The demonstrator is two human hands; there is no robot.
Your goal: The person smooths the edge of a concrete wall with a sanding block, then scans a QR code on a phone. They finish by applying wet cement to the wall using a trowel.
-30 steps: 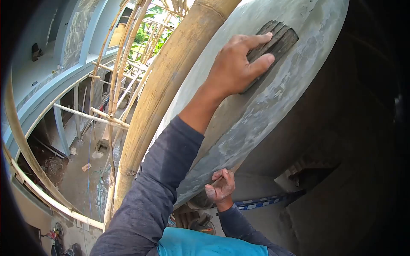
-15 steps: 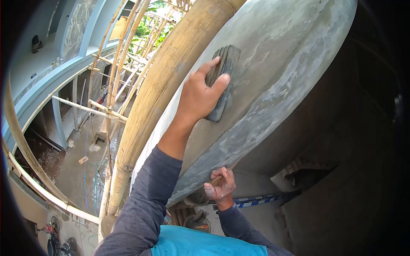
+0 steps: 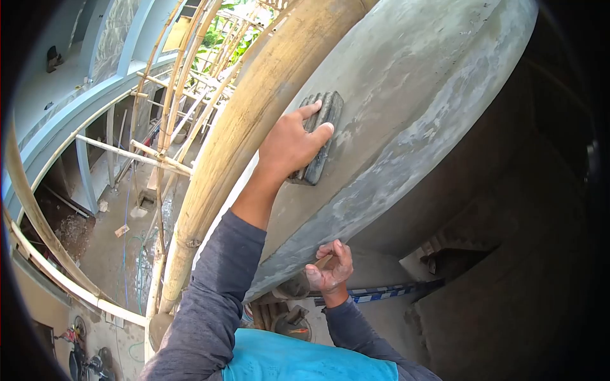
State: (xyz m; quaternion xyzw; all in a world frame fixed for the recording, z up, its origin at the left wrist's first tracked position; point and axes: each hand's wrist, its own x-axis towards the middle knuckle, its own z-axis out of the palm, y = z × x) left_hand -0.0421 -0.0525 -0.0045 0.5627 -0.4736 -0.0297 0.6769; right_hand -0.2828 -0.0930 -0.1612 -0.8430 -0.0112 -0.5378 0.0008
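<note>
Two dark sleeves [image 3: 219, 276] reach up from the bottom of the head view, one on either side of a turquoise cloth [image 3: 305, 357]. The left grip [image 3: 290, 143] is closed around a dark, grooved block [image 3: 332, 113], with the thumb and one finger showing over its ridged back and the other fingers hidden. The block lies against a broad grey surface [image 3: 394, 120], near that surface's left edge and just beside a thick bamboo pole [image 3: 254, 114], which runs slantwise alongside. A paler, streaked band follows the surface's right side. Lower down, the right grip [image 3: 333, 273] is half curled at the surface's bottom edge, palm turned up and smudged with pale residue; whether it grasps anything I cannot tell. Past the right wrist runs a blue-and-white strip [image 3: 381, 295], and a round container [image 3: 293, 327] sits below, partly cut off by the cloth. To the left, thinner bamboo poles [image 3: 133, 155] cross above a ground far below, where a motorbike [image 3: 86, 362] stands. Green leaves [image 3: 213, 38] show at the top.
</note>
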